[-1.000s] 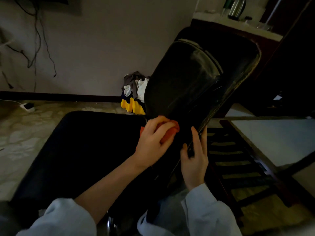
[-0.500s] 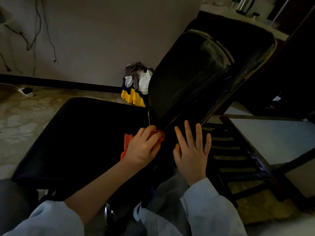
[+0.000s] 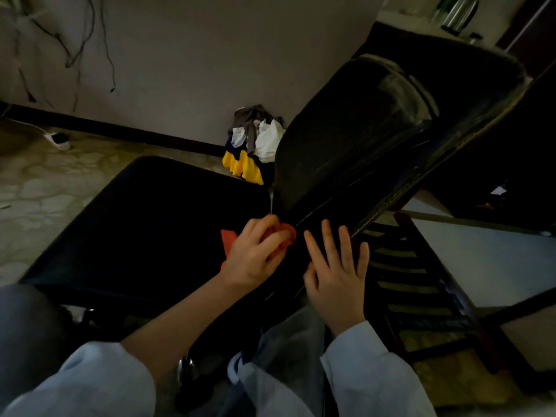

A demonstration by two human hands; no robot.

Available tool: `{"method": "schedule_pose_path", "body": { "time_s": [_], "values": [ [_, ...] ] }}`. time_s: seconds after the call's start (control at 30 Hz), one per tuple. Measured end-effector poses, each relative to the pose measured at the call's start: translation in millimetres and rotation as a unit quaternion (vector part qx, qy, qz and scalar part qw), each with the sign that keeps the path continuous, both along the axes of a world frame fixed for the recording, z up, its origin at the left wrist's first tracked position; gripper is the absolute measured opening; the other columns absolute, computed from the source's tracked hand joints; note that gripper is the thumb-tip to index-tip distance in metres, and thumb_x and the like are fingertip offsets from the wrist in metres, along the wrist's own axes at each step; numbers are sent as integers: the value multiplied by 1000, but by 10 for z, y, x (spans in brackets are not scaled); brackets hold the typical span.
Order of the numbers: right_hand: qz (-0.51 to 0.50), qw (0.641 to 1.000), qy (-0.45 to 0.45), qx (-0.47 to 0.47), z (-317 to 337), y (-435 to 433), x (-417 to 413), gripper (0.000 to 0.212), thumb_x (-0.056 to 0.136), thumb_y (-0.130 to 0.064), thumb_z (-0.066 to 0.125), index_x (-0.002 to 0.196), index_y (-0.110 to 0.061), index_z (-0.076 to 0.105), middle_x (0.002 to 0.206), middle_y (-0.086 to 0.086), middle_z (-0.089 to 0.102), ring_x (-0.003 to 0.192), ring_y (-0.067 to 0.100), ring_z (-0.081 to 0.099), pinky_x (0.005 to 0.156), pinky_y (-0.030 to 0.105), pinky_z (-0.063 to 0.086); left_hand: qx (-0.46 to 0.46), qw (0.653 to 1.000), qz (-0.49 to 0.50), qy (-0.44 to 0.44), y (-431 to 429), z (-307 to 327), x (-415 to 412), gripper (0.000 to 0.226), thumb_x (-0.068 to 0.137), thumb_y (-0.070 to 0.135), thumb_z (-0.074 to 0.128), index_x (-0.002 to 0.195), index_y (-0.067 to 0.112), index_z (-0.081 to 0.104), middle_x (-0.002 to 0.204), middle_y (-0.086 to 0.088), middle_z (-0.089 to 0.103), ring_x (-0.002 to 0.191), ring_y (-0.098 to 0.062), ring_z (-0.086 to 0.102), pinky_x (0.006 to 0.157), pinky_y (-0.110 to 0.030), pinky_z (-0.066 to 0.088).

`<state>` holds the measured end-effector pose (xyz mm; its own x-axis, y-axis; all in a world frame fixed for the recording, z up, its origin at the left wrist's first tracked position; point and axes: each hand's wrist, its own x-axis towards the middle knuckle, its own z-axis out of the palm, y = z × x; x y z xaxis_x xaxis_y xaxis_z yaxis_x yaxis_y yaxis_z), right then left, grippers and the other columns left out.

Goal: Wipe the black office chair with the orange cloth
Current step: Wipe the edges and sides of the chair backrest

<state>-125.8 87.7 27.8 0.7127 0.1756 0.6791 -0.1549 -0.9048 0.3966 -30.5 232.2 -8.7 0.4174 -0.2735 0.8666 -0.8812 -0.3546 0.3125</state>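
While left hand grips one orange cloth | right hand flat on one black office chair

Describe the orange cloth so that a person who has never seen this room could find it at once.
Find the black office chair in the middle of the view and follow its tilted back down to the bottom edge. There the left hand grips the orange cloth, bunched against the chair. It is the only orange thing; the yellow fabric by the wall lies farther away.
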Motion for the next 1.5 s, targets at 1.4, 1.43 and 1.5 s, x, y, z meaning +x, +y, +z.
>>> {"method": "schedule_pose_path", "body": {
  "time_s": [1.4,1.43,1.5],
  "values": [
    [25,994,96,-41,-284,137,-84,57,78,-30,37,135,-25,40,150,5,26,146,20,-3,113,50,-8,-202,956,-26,209,-8,-69,-227,16,87,21,55,97,11,62,107,-4,50,96,-8,56,83,-16,45],
    [25,994,95,-43,-287,137,-85,57,79,-30,37,136,-25,40,150,5,27,146,20,-2,113,51,-8,-180,965,-15,192,-1,-137,-224,14,87,22,54,98,13,59,107,-6,51,94,-15,58,80,-21,48],
    [24,994,91,-47,-290,148,-92,57,81,-28,38,138,-25,41,150,5,27,145,23,8,113,51,-6,-139,977,17,163,28,-322,-232,13,87,23,54,97,15,53,109,-7,49,89,-23,59,73,-28,50]
  ]
}}
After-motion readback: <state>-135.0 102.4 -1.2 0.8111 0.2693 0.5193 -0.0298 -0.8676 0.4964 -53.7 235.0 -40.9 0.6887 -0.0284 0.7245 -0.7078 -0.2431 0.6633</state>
